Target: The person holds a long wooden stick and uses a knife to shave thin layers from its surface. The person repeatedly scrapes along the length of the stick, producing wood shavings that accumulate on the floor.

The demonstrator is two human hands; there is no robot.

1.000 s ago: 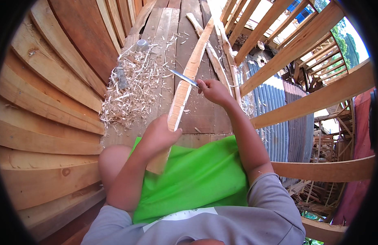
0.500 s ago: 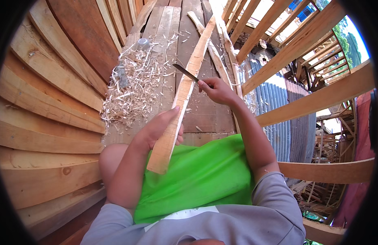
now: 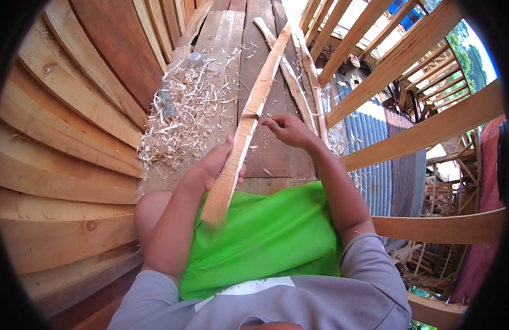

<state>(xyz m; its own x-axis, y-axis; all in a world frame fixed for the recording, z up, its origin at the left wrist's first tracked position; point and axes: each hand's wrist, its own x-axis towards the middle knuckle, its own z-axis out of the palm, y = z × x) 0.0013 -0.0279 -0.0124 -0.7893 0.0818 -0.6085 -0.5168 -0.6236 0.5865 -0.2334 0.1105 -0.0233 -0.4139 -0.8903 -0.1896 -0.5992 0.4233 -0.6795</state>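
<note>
A long, narrow wooden slat (image 3: pixel 261 88) runs away from my lap, its near end over the green cloth (image 3: pixel 265 236) of my shorts. My left hand (image 3: pixel 212 164) is closed round its lower part, thumb along the left edge and fingertips showing at the right. In my right hand (image 3: pixel 291 131), closed and just right of the slat, is a knife (image 3: pixel 250 116). Its dark blade lies across the slat's middle, seen nearly edge-on; the handle is mostly hidden by my fingers. The slat's right edge looks pale and roughly cut.
Curly wood shavings (image 3: pixel 180 124) heap on the plank floor (image 3: pixel 263 159) at the left, with a clear cup (image 3: pixel 194 59) behind them. Another rough wooden strip (image 3: pixel 292 80) lies right of the slat. Boards (image 3: pixel 62 184) wall the left; rails (image 3: pixel 430 132) and corrugated sheets (image 3: pixel 370 143) stand right.
The knife has moved nearer along the slat, and its blade has turned to a narrower view. My right hand is slightly lower; the slat's near end has risen a little.
</note>
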